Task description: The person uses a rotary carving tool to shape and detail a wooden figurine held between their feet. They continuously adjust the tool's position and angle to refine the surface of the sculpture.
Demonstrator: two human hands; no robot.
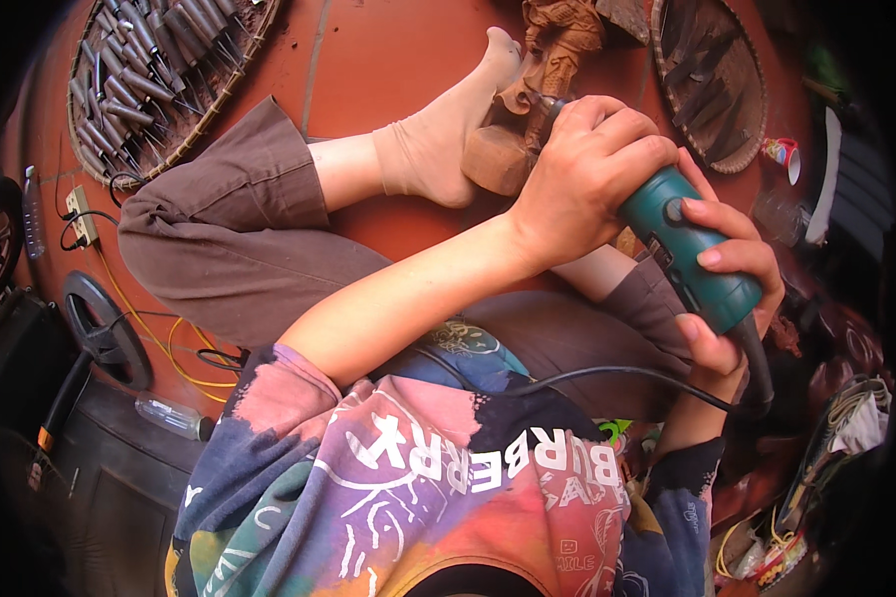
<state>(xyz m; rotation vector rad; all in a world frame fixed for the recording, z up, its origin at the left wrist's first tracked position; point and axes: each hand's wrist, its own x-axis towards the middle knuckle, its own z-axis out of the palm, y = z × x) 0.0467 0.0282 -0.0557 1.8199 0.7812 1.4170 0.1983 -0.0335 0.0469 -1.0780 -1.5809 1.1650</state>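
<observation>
Both my hands are closed on a green rotary tool (689,254) that slants from lower right to upper left. My left hand (597,164) wraps round its front end by the dark nose. My right hand (742,264) grips the rear of its body, where a black cord (757,363) leaves. The tool's tip reaches a carved brown wooden figure (567,48); whether it touches the wood I cannot tell. The figure's block-like lower end (498,159) rests against my bare foot (443,139), and my left hand covers part of the carving.
A round woven tray (204,119) of many handled carving tools lies far left. Another woven basket (742,134) with dark tools is far right, near a paper cup (784,159). To the left are a power strip (82,216), yellow cable (164,353) and plastic bottle (169,415).
</observation>
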